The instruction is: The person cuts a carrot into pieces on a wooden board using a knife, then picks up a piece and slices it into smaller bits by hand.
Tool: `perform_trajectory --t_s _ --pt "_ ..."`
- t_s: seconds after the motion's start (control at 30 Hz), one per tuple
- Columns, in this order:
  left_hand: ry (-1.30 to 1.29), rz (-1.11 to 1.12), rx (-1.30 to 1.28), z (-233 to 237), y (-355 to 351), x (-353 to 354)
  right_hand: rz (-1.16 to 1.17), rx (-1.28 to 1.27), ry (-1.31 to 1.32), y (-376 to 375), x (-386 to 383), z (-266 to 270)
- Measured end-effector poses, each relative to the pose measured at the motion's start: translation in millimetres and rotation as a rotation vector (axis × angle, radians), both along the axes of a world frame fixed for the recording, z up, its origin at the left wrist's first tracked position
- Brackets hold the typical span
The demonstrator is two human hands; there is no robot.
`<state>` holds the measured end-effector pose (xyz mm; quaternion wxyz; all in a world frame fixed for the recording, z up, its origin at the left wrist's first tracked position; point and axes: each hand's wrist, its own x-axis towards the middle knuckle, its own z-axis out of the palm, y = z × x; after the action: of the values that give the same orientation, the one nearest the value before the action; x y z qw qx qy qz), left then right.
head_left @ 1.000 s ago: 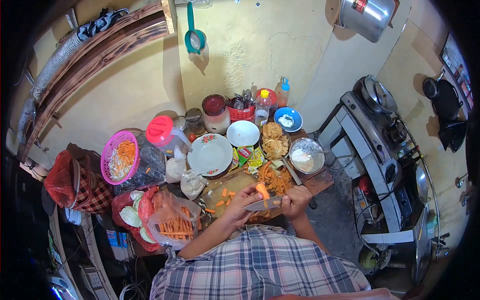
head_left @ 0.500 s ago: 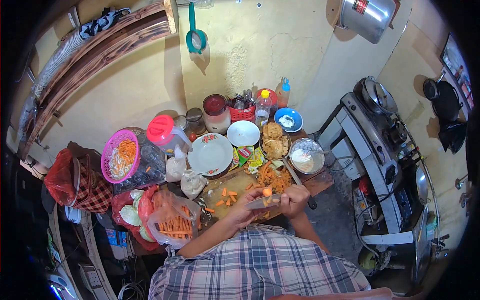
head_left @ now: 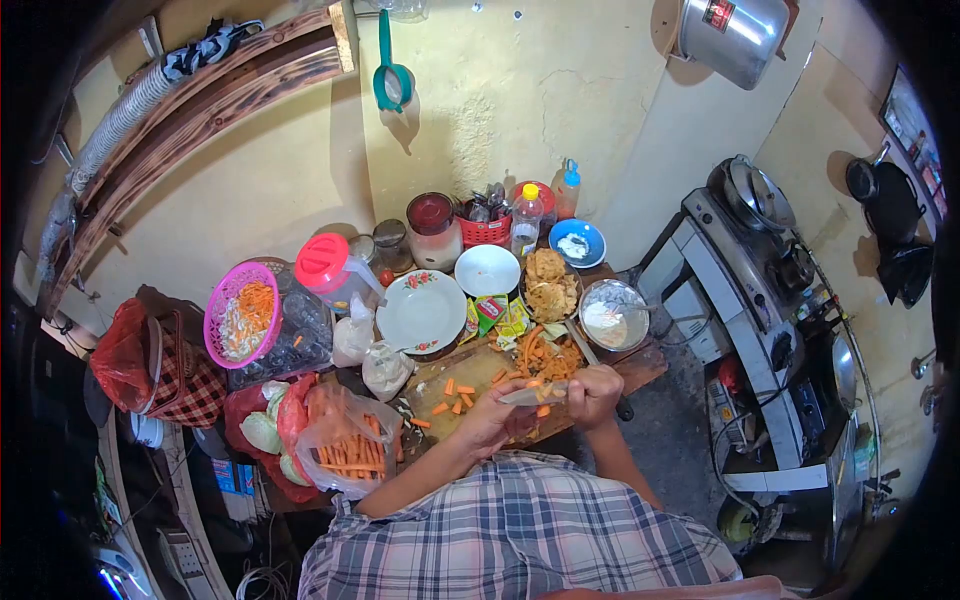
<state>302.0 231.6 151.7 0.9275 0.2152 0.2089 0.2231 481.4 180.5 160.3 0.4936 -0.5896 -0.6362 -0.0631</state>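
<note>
Above the front edge of a wooden cutting board [head_left: 432,385], my right hand [head_left: 596,394] is closed around the handle of a knife [head_left: 528,397], its blade pointing left. My left hand [head_left: 488,415] is closed on a carrot [head_left: 541,384], partly hidden behind the blade. Cut carrot pieces [head_left: 458,396] lie on the board to the left of my hands. Carrot peelings [head_left: 552,352] are heaped just beyond them. A second knife [head_left: 581,340] lies by the peelings.
A clear bag of carrots [head_left: 352,455] and cabbage [head_left: 262,433] in red plastic are at left. Behind the board stand a floral plate [head_left: 421,311], a plate of fried food [head_left: 548,285] and a bowl of flour [head_left: 614,314]. A stove [head_left: 740,250] is at right.
The knife and carrot have shifted slightly. The carrot's orange end now shows less above the blade, and my right hand has turned and risen a little.
</note>
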Motion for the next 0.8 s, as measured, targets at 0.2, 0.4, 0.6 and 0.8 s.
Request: perform_trajectory --t_s 0.2,0.4,0.6,0.8 --pt "0.042 -0.039 0.065 -16 -2 -1 -0.012 0.002 0.024 1 -9 2" --pt "0.005 -0.026 0.054 -6 1 -3 -0.234 -0.062 0.133 -6 22 -30" --pt "-0.006 0.109 0.006 1 6 -3 -0.050 -0.090 0.137 -20 5 -9" --pt "0.009 0.128 0.087 6 5 -8 -0.023 -0.048 0.024 -16 2 -1"
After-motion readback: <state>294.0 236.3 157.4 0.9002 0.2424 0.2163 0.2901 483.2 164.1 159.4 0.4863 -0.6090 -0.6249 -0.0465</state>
